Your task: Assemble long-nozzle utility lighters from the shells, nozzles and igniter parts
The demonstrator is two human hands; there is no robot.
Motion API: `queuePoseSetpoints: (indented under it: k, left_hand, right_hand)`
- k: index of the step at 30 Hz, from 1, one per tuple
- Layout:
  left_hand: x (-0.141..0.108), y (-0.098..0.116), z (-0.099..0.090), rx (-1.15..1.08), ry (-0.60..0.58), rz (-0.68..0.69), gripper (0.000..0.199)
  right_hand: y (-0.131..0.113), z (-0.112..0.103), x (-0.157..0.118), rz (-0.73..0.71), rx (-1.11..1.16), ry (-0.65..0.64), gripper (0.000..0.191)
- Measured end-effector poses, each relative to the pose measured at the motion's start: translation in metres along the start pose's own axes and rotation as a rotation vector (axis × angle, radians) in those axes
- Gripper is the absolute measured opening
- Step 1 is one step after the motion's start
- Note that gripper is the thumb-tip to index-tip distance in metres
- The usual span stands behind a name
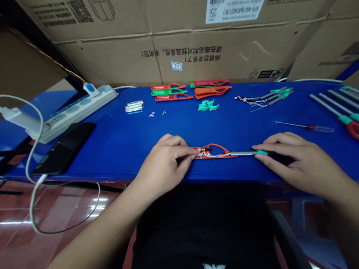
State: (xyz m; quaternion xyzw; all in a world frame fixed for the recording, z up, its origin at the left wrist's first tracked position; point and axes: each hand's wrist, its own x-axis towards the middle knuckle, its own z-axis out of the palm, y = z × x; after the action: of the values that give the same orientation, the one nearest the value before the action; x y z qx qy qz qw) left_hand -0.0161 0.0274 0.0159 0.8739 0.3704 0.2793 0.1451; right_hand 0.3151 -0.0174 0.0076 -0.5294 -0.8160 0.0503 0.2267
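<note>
An orange plastic handle shell lies open on the blue table, with thin white wires in its left end and a metal tube running out to the right. My left hand pinches the wires and the shell's left end between thumb and fingers. My right hand rests its fingers on the teal tip of the tube. The underside of the shell is hidden.
Orange, red and green handle shells lie at the back of the blue table, near teal pieces and tube assemblies. Also there are a screwdriver, a power strip and a black phone.
</note>
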Motion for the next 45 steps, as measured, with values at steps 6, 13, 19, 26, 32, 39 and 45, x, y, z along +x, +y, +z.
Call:
queuePoseSetpoints:
  k: [6,13,19,26,32,39,45]
  left_hand:
    - [-0.002,-0.003,-0.007,-0.055,0.049,-0.029,0.024]
    - [0.0,-0.012,-0.012,-0.087,0.016,-0.116,0.023]
    - [0.006,-0.017,-0.006,-0.091,-0.051,-0.141,0.015]
    - [0.002,-0.016,-0.006,-0.061,-0.017,-0.08,0.017]
    - [-0.009,-0.011,-0.006,-0.056,-0.028,-0.067,0.018]
    - [-0.01,-0.008,-0.004,-0.048,-0.007,-0.059,0.018]
    - [-0.009,-0.006,-0.005,-0.016,-0.005,-0.043,0.018]
  right_hand:
    - [-0.005,-0.003,0.006,-0.041,-0.007,-0.052,0.035]
    - [-0.007,-0.002,0.018,-0.147,0.034,-0.094,0.026]
    - [-0.012,0.0,0.026,-0.128,0.043,-0.115,0.025]
    - [-0.031,0.01,0.033,-0.143,0.081,-0.09,0.023]
    - [-0.043,0.011,0.035,-0.163,0.073,-0.108,0.019]
    - [-0.058,0.026,0.036,-0.152,0.136,-0.081,0.017]
    - [-0.064,0.03,0.034,-0.104,0.107,-0.039,0.018]
